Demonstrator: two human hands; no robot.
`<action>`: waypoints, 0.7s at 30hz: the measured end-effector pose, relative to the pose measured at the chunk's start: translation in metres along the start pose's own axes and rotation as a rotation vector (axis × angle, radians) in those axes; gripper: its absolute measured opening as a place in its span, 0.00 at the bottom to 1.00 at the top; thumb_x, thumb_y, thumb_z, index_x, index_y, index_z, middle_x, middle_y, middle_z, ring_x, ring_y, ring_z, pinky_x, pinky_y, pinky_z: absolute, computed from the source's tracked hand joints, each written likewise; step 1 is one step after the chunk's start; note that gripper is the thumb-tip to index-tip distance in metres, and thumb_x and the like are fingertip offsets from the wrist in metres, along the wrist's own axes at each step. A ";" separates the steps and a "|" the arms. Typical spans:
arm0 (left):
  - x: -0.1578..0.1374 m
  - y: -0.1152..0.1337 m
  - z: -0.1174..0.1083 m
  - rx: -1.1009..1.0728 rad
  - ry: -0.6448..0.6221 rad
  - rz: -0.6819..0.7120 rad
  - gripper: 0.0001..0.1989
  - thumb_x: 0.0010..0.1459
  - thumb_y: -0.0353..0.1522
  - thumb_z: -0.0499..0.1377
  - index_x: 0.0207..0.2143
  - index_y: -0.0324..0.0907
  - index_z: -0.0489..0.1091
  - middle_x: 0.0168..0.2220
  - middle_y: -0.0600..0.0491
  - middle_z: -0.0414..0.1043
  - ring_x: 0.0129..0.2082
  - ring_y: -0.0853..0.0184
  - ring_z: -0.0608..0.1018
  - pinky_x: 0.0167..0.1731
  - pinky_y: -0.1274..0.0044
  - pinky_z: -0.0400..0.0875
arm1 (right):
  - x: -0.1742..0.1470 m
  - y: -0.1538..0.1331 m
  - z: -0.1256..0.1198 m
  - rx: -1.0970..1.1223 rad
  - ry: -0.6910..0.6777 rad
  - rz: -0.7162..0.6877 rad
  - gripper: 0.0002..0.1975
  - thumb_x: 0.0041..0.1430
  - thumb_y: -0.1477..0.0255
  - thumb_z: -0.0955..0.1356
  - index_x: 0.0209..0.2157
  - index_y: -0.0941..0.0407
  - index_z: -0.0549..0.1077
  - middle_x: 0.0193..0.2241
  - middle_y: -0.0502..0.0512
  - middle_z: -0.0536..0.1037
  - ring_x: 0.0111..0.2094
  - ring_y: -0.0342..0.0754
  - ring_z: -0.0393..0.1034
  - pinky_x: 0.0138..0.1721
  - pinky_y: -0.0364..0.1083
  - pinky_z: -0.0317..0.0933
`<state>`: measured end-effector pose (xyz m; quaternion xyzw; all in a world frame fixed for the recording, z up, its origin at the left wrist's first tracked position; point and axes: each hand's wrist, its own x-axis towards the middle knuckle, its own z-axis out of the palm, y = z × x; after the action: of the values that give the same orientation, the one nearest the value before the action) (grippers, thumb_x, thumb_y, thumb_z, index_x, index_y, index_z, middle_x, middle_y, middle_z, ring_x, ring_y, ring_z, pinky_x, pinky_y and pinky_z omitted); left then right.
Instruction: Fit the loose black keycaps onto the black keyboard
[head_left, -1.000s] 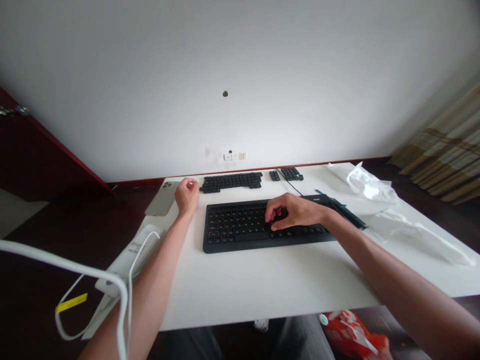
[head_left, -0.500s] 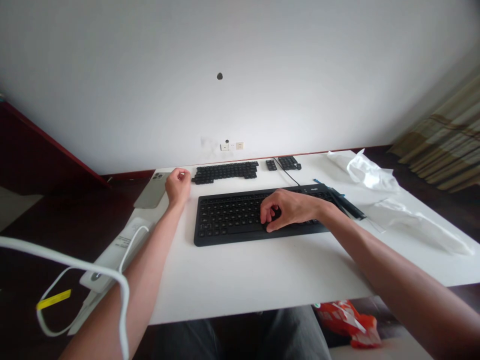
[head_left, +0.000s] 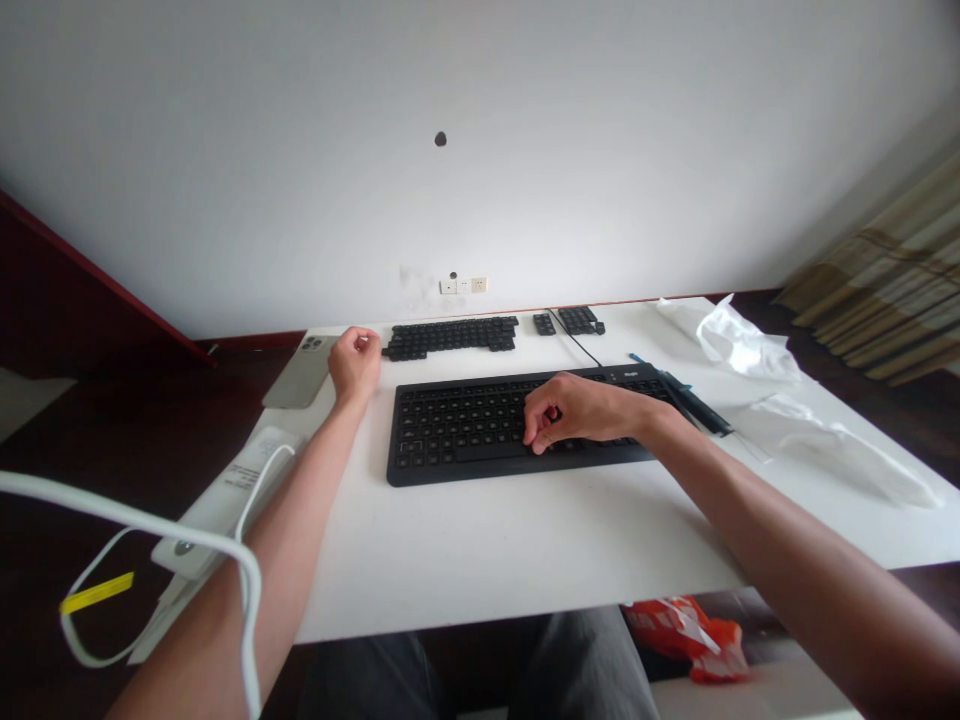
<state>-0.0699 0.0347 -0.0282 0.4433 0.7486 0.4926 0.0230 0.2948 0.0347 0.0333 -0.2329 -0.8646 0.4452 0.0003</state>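
Note:
A black keyboard (head_left: 461, 430) lies on the white table, its key field showing small pale squares where keycaps are off. Over its right half is my right hand (head_left: 574, 408), thumb and fingers pinched down at the bottom key row; whatever is between the fingertips is hidden. My left hand (head_left: 354, 365) rests on the table beyond the keyboard's left end, fingers curled closed, and I cannot make out anything inside. Just right of it, loose black keycaps (head_left: 454, 338) lie grouped in rows. Smaller groups of keycaps (head_left: 544, 324) and number-pad keycaps (head_left: 577, 320) sit farther right.
A phone (head_left: 300, 372) lies by my left hand. A white power strip (head_left: 221, 500) with a cable (head_left: 142, 515) is beside my left forearm. To the right are a dark slim tool (head_left: 697, 408) and crumpled white plastic (head_left: 739, 340). The wall stands behind the table (head_left: 487, 560).
My right hand's thumb and fingers have drawn closer together over the same part of the keyboard. My left hand stays in place, and the view has shifted slightly.

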 end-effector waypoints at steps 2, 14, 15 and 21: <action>0.000 -0.001 0.000 0.002 0.000 0.009 0.04 0.56 0.31 0.59 0.31 0.43 0.74 0.23 0.57 0.67 0.26 0.65 0.70 0.30 0.75 0.60 | 0.001 0.002 0.000 0.014 0.001 0.010 0.13 0.56 0.57 0.76 0.34 0.53 0.84 0.35 0.53 0.83 0.35 0.48 0.74 0.36 0.46 0.63; 0.002 -0.004 0.003 0.011 0.000 0.030 0.03 0.56 0.30 0.60 0.30 0.44 0.75 0.23 0.58 0.67 0.26 0.65 0.70 0.29 0.75 0.59 | 0.007 -0.005 -0.001 -0.201 0.027 0.211 0.13 0.51 0.60 0.77 0.31 0.52 0.75 0.29 0.48 0.71 0.28 0.44 0.62 0.29 0.46 0.50; 0.002 -0.004 0.003 0.016 -0.002 0.031 0.04 0.56 0.30 0.60 0.30 0.44 0.75 0.23 0.58 0.67 0.26 0.65 0.70 0.30 0.75 0.59 | 0.009 -0.007 -0.002 -0.211 0.023 0.236 0.14 0.50 0.60 0.77 0.30 0.52 0.73 0.29 0.48 0.71 0.28 0.45 0.62 0.29 0.47 0.49; 0.000 -0.002 0.001 0.034 -0.012 0.042 0.04 0.57 0.30 0.60 0.31 0.44 0.74 0.24 0.57 0.67 0.26 0.64 0.70 0.30 0.74 0.58 | 0.019 -0.019 -0.003 -0.309 -0.005 0.357 0.16 0.45 0.62 0.78 0.27 0.53 0.70 0.29 0.51 0.75 0.28 0.48 0.66 0.28 0.48 0.51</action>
<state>-0.0705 0.0351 -0.0303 0.4622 0.7471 0.4776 0.0094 0.2706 0.0356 0.0462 -0.3782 -0.8676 0.3012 -0.1160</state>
